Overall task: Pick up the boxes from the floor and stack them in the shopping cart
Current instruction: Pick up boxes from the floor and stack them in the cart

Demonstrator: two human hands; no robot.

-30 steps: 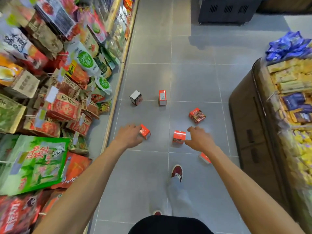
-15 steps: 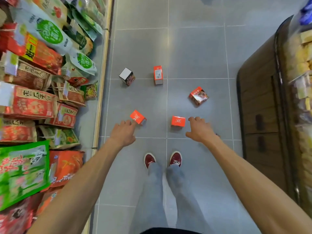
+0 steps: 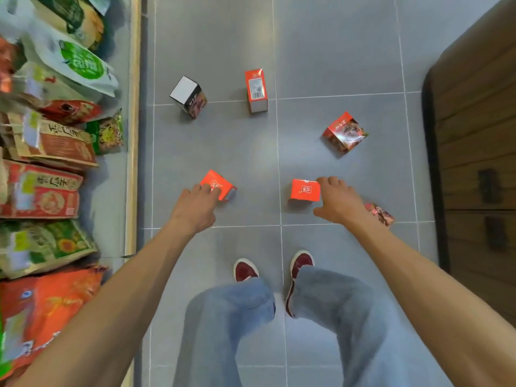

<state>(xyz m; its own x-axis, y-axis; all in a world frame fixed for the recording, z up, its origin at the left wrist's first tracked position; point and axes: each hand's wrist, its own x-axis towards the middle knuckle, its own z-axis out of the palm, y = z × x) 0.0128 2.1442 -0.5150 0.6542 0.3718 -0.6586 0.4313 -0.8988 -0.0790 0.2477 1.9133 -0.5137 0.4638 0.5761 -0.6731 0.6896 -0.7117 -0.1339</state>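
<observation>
— Grey floor (image 3: 212,37) tiles fill the middle of the frame. What stands along the edges?

— Down the left edge runs a shelf (image 3: 135,107) packed with snack bags (image 3: 81,61); at the right edge is a wooden cabinet (image 3: 474,121). At the bottom centre you see blue jeans (image 3: 229,317) and dark red shoes (image 3: 245,270).

— Where are the boxes?

— All on the floor, scattered. In the upper middle are a white-topped box (image 3: 188,96), turned at an angle, and to its right a barcode box (image 3: 256,89), tall and red. Right of centre is a picture box (image 3: 344,134), also set at an angle. Lower down, near the hands, sit the left red box (image 3: 219,185) and the right red box (image 3: 305,189), well apart from each other. A half-hidden box (image 3: 379,213) shows just past the right wrist.

— And the hands?

— The left hand (image 3: 195,206) reaches forward, with its fingertips on the near left corner of the left red box. Whether its grip has closed round that box, I cannot tell. The right hand (image 3: 339,201) has its fingers spread at the right edge of the right red box and its thumb held apart below. Its grip is slack and holds nothing.
</observation>
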